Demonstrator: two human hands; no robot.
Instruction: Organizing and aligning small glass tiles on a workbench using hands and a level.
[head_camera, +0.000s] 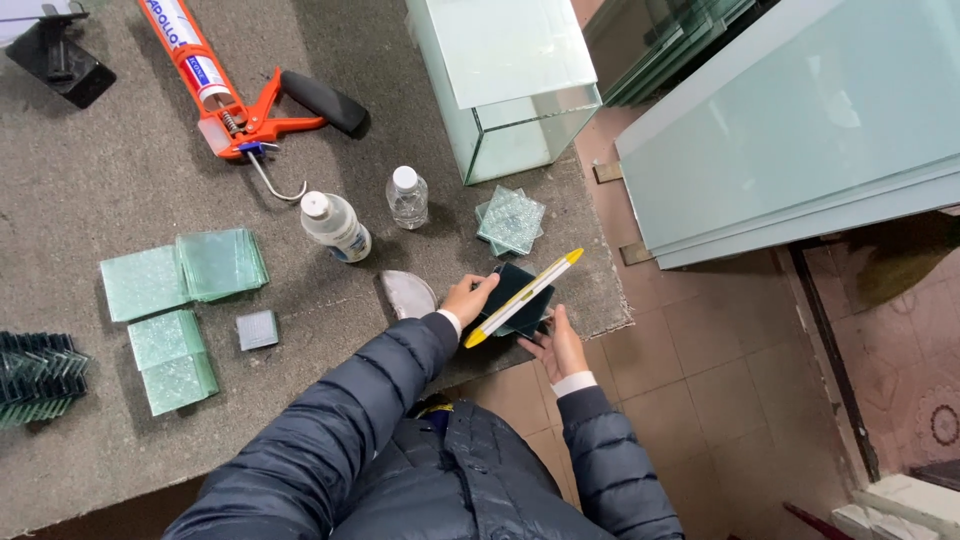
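My left hand (467, 297) grips the left edge of a dark square glass tile (521, 289), held over the table's front right corner. My right hand (556, 345) holds the same tile from below at its near edge, fingers spread. A long white tool with yellow ends (523, 297) lies slantwise across the tile; I cannot tell which hand pins it. Both sleeves are dark and padded.
On the grey table (120, 170) lie an orange caulking gun (225, 95), two small clear bottles (336, 226) (407, 196), stacks of pale green glass squares (185, 268) (172, 360) (511, 220), a small grey tile (258, 329), and a glass box (510, 85). Large glass sheets (800, 130) lean at right over the tiled floor.
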